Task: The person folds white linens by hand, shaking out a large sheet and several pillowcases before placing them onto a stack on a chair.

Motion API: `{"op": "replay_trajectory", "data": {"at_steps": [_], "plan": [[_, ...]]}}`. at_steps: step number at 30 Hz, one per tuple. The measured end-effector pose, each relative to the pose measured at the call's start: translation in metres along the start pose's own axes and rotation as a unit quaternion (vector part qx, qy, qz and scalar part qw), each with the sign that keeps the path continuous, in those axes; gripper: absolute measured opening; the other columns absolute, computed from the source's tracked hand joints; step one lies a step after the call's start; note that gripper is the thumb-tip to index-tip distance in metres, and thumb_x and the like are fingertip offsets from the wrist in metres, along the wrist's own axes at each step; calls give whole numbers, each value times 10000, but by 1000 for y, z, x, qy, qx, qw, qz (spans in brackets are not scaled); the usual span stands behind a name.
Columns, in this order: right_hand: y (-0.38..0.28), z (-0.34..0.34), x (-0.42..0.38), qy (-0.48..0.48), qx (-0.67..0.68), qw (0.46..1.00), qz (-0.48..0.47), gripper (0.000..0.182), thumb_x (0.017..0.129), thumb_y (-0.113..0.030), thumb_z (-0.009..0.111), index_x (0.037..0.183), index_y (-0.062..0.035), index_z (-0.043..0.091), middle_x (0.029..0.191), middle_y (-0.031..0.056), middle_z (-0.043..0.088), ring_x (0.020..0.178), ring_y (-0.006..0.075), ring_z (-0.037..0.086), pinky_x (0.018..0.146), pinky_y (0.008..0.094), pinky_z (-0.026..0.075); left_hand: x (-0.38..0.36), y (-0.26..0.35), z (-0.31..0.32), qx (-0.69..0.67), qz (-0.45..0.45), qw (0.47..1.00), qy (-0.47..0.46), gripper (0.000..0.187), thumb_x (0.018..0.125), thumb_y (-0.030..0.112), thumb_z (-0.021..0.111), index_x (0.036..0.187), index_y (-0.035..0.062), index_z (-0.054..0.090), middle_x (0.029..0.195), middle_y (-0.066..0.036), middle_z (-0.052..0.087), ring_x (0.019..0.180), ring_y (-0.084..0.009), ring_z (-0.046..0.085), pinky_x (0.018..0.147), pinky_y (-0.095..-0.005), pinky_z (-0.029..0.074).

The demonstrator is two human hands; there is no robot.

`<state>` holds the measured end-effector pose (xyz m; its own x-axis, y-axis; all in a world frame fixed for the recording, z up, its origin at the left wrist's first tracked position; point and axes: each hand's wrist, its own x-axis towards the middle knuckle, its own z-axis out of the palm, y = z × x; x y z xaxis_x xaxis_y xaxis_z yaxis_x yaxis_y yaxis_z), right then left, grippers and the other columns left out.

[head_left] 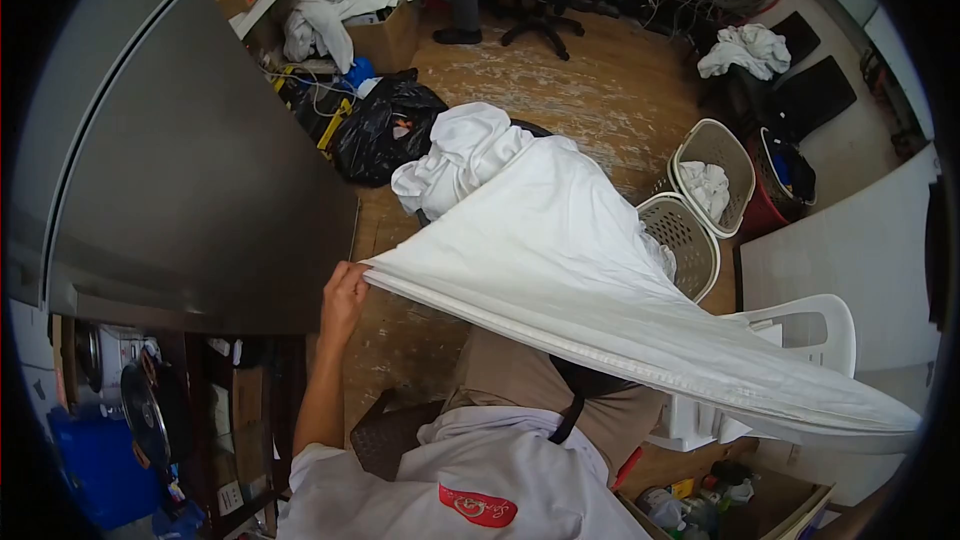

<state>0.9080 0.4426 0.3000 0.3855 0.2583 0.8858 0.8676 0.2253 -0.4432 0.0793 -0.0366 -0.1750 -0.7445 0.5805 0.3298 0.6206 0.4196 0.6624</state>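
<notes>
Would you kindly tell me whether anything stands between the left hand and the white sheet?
Nothing visible does: the left hand grips the sheet directly by its edge. The right hand cannot be made out at the sheet's far end, so I cannot judge that side.

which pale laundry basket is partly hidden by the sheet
The nearer basket, lower in view: the white sheet hides part of it, while the opening of the farther basket shows fully.

A creased white sheet (pixel 560 230) stretches taut along its near edge
</notes>
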Motion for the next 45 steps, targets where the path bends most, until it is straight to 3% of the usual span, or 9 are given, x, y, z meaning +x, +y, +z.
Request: {"op": "replay_trajectory", "data": {"at_steps": [9,14,18,21,29,37,41,42,45], "plan": [[24,5,0,26,1,1000,-6,335,832,-212,694,897,111,631,775,202,623,656,270,549,546,433,456,40,-6,-20,-507,-174,844,-33,169,910,10,567,1039,-87,616,890,-98,642,744,-128,610,668,-245,510],[41,-1,-11,5,25,999,-33,339,830,-212,700,923,108,641,818,216,638,711,287,574,629,444,476,81,56,-59,-110,-17,985,-134,219,735,-63,703,942,-31,639,873,-85,631,812,-167,628,713,-289,502],[53,17,-20,5,-7,998,61,373,830,-257,678,919,104,641,843,244,641,737,316,597,656,457,484,148,80,-82,113,273,952,-75,156,729,-61,659,880,-25,637,856,-173,614,750,-327,622,687,-363,513],[149,61,11,-72,6,993,98,512,847,-422,629,1105,19,620,1044,172,641,931,260,596,820,385,460,231,69,-93,-110,120,984,-70,178,902,97,556,776,-18,607,674,-49,599,629,-118,584,597,-296,471],[96,127,36,-96,135,963,212,655,819,-507,689,1285,-61,573,1284,80,584,1178,203,528,988,321,393,487,151,-251,102,137,933,316,489,924,468,533,1069,27,684,993,-130,707,911,-223,663,802,-347,493],[32,80,37,-32,491,856,161,491,943,-320,588,1279,31,519,1262,92,575,1155,173,531,961,292,435,462,189,-425,-350,185,822,409,366,982,278,516,1157,-32,599,1089,-86,659,1001,-149,610,901,-272,462],[56,115,-35,-148,572,798,120,439,952,-335,571,1224,10,575,1153,110,636,1032,172,594,888,302,471,446,137,-383,-111,129,940,297,274,967,245,539,1077,16,643,911,2,648,808,-97,591,767,-235,478],[35,131,-68,-125,305,931,158,374,944,-305,594,1169,-7,619,1134,90,641,1013,147,582,879,277,459,441,127,-365,-86,106,965,223,244,964,240,543,1046,34,644,873,18,634,774,-82,573,737,-227,468],[48,173,-112,-225,425,858,179,351,940,-277,610,1152,3,611,1034,34,631,911,110,561,840,240,441,422,123,-339,-124,80,984,96,195,964,234,543,975,66,643,787,50,590,698,-56,530,684,-218,450]]}}
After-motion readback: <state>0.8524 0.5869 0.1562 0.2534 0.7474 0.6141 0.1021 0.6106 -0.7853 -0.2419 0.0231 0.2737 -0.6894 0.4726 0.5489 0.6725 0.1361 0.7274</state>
